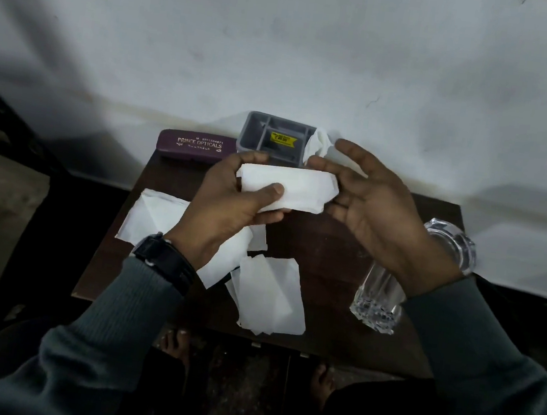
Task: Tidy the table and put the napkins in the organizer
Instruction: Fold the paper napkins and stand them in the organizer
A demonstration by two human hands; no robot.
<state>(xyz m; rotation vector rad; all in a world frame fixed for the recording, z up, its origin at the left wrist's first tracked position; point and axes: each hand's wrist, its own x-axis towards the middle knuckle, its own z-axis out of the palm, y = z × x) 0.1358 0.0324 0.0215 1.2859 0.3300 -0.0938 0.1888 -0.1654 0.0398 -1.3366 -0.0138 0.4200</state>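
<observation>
Head view. One small dark table (336, 249) against a pale wall (284, 53). Two hands are up over the middle of it. The left hand (228, 201) pinches one folded napkin (295, 189), thumb on top and fingers curled behind, holding it clear of the tabletop just in front of the organizer (257, 133). The right hand (382, 210) is spread and relaxed at the napkin's right end, gripping nothing; whether its fingertips touch the paper, cannot tell. One grey organizer stands at the table's back edge, divided into several compartments, with a yellow sticker (284, 138) in the middle one. One crumpled napkin (317, 143) sticks up at its right end; inside the end compartment or just beside it, cannot tell. Loose napkins lie flat on the table: one at the left (153, 216), one under the left wrist (227, 263), and an overlapping heap at the front (271, 296), number of sheets unclear. One maroon glasses case (192, 145) lies left of the organizer. One clear drinking glass (388, 300) stands at the right edge. One dark watch (165, 263) is on the left wrist.
</observation>
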